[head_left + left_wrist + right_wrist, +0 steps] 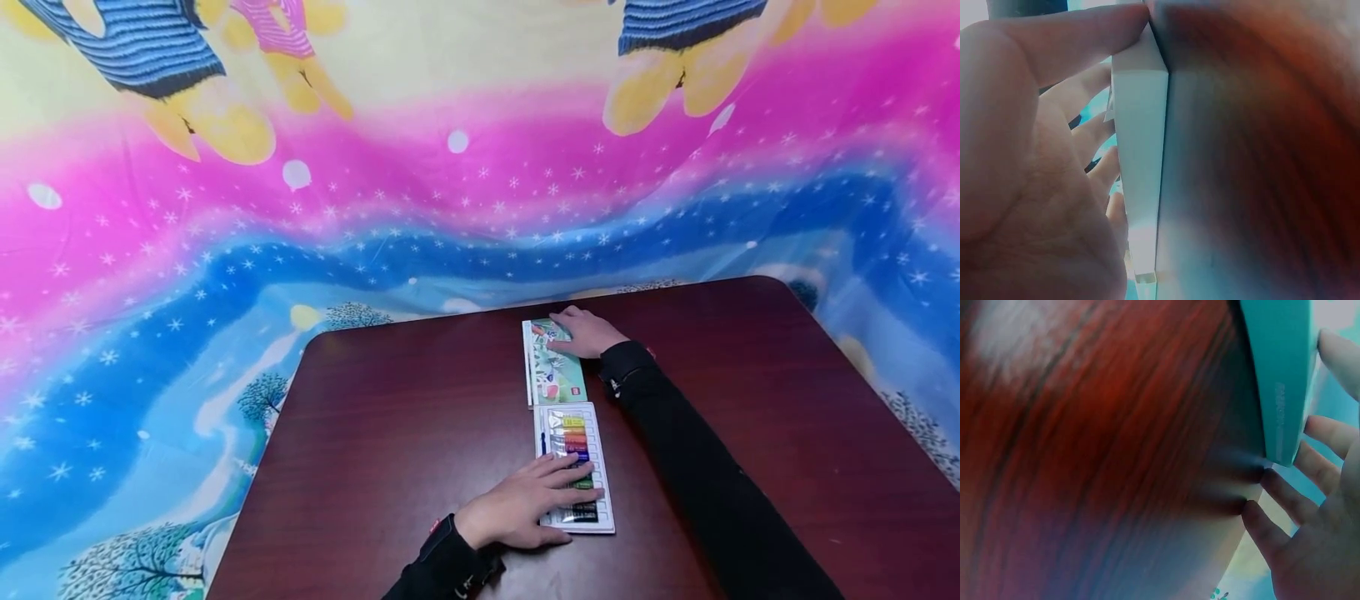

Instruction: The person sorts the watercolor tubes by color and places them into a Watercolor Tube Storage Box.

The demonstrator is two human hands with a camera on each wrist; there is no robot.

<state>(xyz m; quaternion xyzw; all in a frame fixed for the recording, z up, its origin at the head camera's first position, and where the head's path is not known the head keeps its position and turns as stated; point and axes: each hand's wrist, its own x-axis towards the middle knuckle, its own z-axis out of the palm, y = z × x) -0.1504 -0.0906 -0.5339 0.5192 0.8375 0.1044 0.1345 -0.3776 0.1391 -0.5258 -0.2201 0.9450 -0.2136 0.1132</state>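
Note:
A white tray (pixel 604 467) holds a row of coloured paint tubes (pixel 573 422), with a thin dark brush-like stick along its left side. My left hand (pixel 517 504) rests over the tray's lower half, fingers spread across the tubes and thumb by its near edge. The left wrist view shows the thumb at a corner of the tray's white side wall (pixel 1138 150). Just beyond, end to end with the tray, lies a flat green printed box (pixel 561 379). My right hand (pixel 588 335) touches its far end, fingers extended; its plain green side (pixel 1282 381) faces the right wrist camera.
Both boxes lie on a dark red-brown wooden table (pixel 390 433) with rounded far corners. Behind the far edge hangs a colourful printed cloth (pixel 450 192). My right sleeve (pixel 697 467) stretches across the table's right side.

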